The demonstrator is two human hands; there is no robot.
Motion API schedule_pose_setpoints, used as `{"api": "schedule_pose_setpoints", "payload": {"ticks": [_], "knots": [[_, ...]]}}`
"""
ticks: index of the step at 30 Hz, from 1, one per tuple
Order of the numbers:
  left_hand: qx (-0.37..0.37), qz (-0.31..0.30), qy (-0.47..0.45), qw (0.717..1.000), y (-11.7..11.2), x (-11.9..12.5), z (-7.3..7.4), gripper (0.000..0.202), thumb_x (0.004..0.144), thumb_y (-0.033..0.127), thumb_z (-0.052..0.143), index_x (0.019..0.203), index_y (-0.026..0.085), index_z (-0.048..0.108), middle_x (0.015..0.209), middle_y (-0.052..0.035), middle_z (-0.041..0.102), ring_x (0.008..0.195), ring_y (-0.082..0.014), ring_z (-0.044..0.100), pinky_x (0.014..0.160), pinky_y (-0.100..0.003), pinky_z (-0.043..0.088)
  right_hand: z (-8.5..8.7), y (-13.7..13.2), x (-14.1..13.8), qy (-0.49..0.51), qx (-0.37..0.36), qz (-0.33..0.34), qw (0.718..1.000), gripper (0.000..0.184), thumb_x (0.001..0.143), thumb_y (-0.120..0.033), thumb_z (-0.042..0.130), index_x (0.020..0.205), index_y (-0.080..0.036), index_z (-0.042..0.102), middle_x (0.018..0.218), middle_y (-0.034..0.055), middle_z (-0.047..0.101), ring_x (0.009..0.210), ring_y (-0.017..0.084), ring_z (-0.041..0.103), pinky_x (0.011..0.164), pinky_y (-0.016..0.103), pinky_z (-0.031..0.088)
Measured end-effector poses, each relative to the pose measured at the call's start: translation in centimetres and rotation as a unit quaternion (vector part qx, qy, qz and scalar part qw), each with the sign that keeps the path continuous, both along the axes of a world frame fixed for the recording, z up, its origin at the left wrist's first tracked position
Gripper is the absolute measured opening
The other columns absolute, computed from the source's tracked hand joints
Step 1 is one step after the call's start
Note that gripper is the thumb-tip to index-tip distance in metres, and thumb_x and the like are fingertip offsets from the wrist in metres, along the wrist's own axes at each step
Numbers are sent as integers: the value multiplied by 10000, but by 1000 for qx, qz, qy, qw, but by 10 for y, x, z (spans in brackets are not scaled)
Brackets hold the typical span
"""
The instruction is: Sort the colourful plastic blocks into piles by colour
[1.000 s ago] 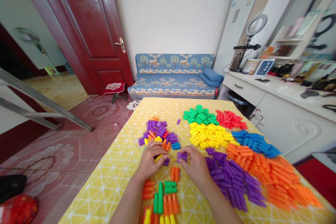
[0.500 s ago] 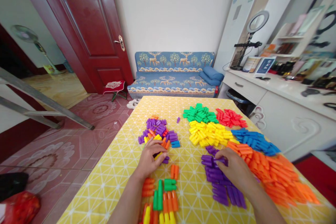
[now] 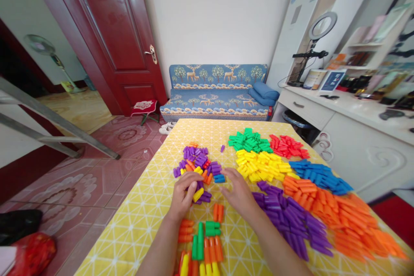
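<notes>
R hand (image 3: 238, 192) back off purple pile (image 3: 287, 215), spread empty, L hand (image 3: 183, 194) grip unclear, open cloth (image 3: 216, 193) btwn

The small pieces (image 3: 263, 166) look like smooth, faintly glossy plastic; the tablecloth (image 3: 129, 228) appears matt; the door (image 3: 110, 21) is glossy, its handle (image 3: 154, 54) shiny metal.

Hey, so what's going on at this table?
A person has the left hand curled over the near side of a cluster of mixed-colour plastic pieces on a yellow tablecloth; whether it grips anything is hard to tell. The right hand is open near some blue pieces, apparently empty. A purple heap and other single-colour heaps lie to the right.
</notes>
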State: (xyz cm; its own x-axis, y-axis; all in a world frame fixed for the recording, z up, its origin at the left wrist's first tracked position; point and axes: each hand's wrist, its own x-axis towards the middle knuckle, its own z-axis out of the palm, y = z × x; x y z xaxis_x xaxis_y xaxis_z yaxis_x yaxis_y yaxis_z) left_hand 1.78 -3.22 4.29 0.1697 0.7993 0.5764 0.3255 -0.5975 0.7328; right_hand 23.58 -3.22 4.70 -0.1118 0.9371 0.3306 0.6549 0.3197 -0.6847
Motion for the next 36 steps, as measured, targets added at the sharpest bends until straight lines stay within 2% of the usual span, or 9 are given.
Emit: {"api": "schedule_pose_setpoints", "payload": {"ticks": [5,11,13,16,20,26,29,32,36], "knots": [[32,46,-20,998,-1,-2,-1,333,963,330,419,967,200,726,1013,-81,706,1017,-225,627,948,-400,460,-17,43,-26,-34,-40,-15,999,705,719,-176,659,1398,-164,469,1473,152,407,1402,295,323,1140,474,296],[18,301,-37,953,11,-16,-13,342,946,399,461,1170,227,654,1334,-105,557,1291,-253,471,1116,-466,340,-30,46,-22,-17,8,40,999,569,744,-206,651,1305,-213,556,1343,100,556,1284,254,461,1121,471,310],[-41,333,-29,942,19,-22,-21,447,941,454,452,1312,229,562,1460,-124,452,1397,-277,351,1168,-513,251,-34,38,-20,5,30,40,999,518,774,-241,628,1288,-218,566,1313,91,576,1251,245,488,1097,459,344],[-127,287,-13,949,27,-26,-33,537,931,507,449,1393,237,485,1497,-126,426,1440,-297,288,1186,-562,183,-41,25,-22,37,36,-3,999,444,836,-316,569,1266,-204,571,1276,103,594,1203,252,522,1059,458,390],[-149,170,50,973,28,-17,-38,543,925,523,448,1398,261,491,1520,-88,410,1466,-291,236,1198,-571,149,-49,7,-29,46,40,-67,996,500,885,-413,510,1324,-173,512,1298,134,573,1204,277,518,1045,483,405],[-158,36,47,986,18,-5,-20,539,941,522,415,1404,258,493,1540,-54,379,1496,-249,129,1217,-541,114,-50,-5,-36,30,39,-85,995,567,911,-446,491,1419,-204,420,1441,123,464,1333,298,420,1109,510,338],[-166,-7,-7,986,16,-1,-9,506,973,504,329,1346,254,562,1495,-49,452,1481,-236,203,1221,-516,135,-50,-5,-35,50,32,-80,995,548,937,-452,450,1432,-223,399,1471,112,433,1362,287,392,1124,520,324],[-150,39,-78,985,30,-4,-6,498,979,491,320,1243,217,640,1416,-76,543,1400,-238,383,1203,-483,218,-53,-3,-34,79,40,-82,993,532,947,-450,435,1432,-237,395,1489,107,411,1368,281,388,1120,529,333],[-119,206,-110,965,83,-23,-16,515,930,526,430,1247,163,610,1409,-127,533,1357,-248,429,1177,-451,264,-56,-2,-34,103,54,-84,990,497,949,-437,437,1403,-235,437,1460,108,448,1344,274,419,1105,522,360]]}}
